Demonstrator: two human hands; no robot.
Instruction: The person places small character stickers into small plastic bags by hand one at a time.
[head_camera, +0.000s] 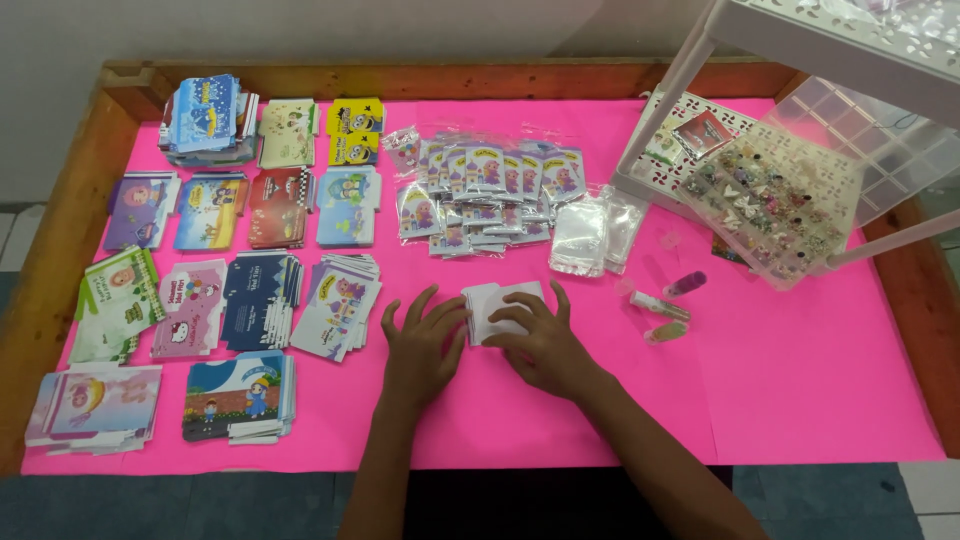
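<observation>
Head view: a white folded card (497, 309) lies flat at frame center on the pink tabletop (800, 390), long axis running approx. left-right, tilted slightly. Left hand (422, 345) rests w/ fingers spread, fingertips touching the card's left edge. Right hand (540, 340) lies palm-down over the card's right part, fingers loosely splayed, pressing it. Printed card stacks (250, 300) fill the frame's left; small glitter vials (665, 310) sit right of the hands.
</observation>
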